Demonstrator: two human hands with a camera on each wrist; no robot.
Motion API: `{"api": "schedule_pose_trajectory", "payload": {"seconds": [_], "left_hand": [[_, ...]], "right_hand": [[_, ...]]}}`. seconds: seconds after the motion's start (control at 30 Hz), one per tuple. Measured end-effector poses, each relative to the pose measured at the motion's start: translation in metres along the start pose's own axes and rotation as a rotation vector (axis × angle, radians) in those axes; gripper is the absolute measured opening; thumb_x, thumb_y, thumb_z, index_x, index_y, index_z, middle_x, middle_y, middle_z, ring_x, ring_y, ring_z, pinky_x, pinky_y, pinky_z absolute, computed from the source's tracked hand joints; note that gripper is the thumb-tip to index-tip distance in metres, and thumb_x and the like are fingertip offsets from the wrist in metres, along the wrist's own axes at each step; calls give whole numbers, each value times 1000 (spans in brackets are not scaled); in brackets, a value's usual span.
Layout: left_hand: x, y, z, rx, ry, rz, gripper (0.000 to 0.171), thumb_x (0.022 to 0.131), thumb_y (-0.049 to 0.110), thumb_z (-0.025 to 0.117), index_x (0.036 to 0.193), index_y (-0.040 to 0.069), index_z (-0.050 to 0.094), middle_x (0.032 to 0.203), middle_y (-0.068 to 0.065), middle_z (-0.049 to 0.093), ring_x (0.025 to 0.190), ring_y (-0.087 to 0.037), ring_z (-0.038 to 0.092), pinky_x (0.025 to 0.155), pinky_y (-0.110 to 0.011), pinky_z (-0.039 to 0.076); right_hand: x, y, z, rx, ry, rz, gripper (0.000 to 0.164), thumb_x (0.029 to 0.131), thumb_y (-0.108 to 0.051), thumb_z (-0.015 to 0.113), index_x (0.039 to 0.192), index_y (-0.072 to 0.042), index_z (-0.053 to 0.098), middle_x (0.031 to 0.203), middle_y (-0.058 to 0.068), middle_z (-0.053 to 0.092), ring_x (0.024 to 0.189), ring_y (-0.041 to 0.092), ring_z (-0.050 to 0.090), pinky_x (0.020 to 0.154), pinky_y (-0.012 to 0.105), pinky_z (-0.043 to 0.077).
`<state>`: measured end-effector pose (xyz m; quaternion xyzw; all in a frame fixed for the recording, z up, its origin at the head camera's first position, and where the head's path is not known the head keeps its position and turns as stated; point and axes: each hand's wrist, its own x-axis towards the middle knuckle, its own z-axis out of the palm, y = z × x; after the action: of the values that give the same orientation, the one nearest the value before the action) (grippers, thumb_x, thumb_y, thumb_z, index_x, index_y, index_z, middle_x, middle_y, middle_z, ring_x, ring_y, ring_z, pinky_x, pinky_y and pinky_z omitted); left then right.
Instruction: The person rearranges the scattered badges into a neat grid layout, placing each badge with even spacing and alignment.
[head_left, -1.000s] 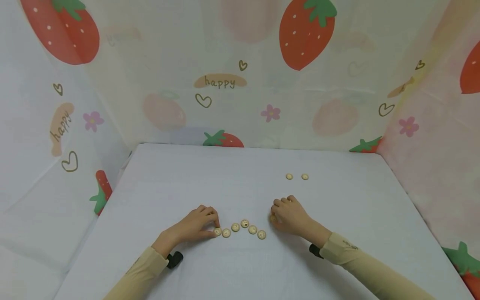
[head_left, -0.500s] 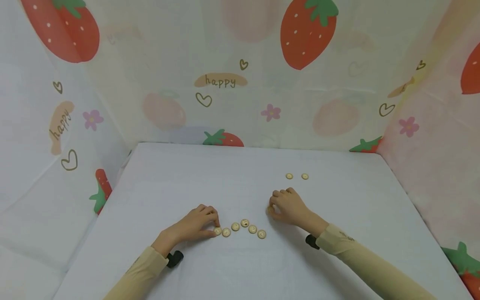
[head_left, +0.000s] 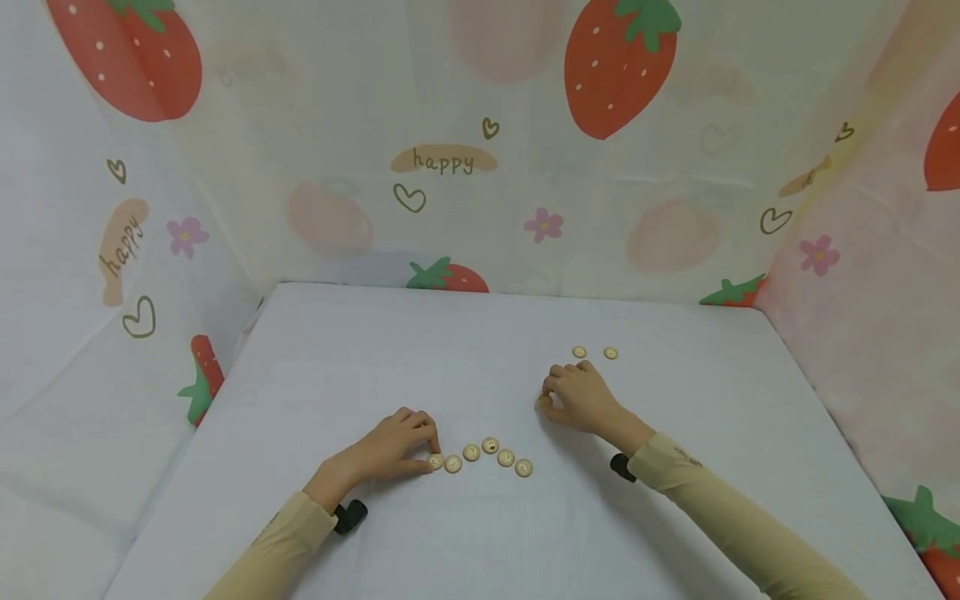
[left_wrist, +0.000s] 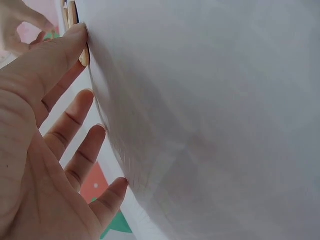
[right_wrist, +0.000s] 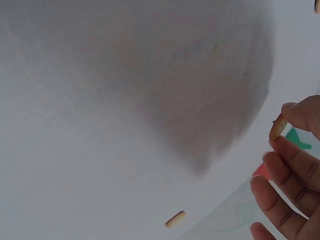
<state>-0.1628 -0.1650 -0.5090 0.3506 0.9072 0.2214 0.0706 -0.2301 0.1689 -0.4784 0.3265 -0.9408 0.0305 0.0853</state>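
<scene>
Several round, pale wooden buttons lie in a bent row on the white tabletop. My left hand pinches the row's leftmost button between thumb and index finger, while the other fingers are spread in the left wrist view. Beside it are a second button and, at the row's peak, one with a dark spot; the right end button sits lower. My right hand holds another button on edge between thumb and index finger, above the table.
Two more buttons lie farther back, a left one just beyond my right hand and a right one beside it. A strawberry-printed cloth walls in the table at the back and both sides.
My right hand has lifted and moved away toward the back of the table, carrying its button. The left hand and the row have stayed in place.
</scene>
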Motion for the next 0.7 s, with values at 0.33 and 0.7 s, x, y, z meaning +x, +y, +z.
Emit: {"api": "schedule_pose_trajectory", "payload": {"seconds": [0.33, 0.7], "left_hand": [[0, 0, -1, 9, 2, 22, 16, 83, 30, 68, 95, 24, 60, 113, 6, 52, 105, -18, 44, 90, -44, 39], [0, -1, -1, 5, 9, 21, 15, 84, 30, 68, 95, 23, 60, 114, 5, 52, 107, -19, 44, 91, -46, 38]], "right_hand": [[7, 17, 4, 6, 11, 21, 11, 76, -21, 71, 83, -13, 69, 81, -1, 61, 78, 19, 60, 84, 47, 42], [15, 31, 10, -14, 17, 37, 8, 79, -19, 66, 83, -13, 69, 82, 0, 61, 78, 22, 59, 84, 47, 41]]}}
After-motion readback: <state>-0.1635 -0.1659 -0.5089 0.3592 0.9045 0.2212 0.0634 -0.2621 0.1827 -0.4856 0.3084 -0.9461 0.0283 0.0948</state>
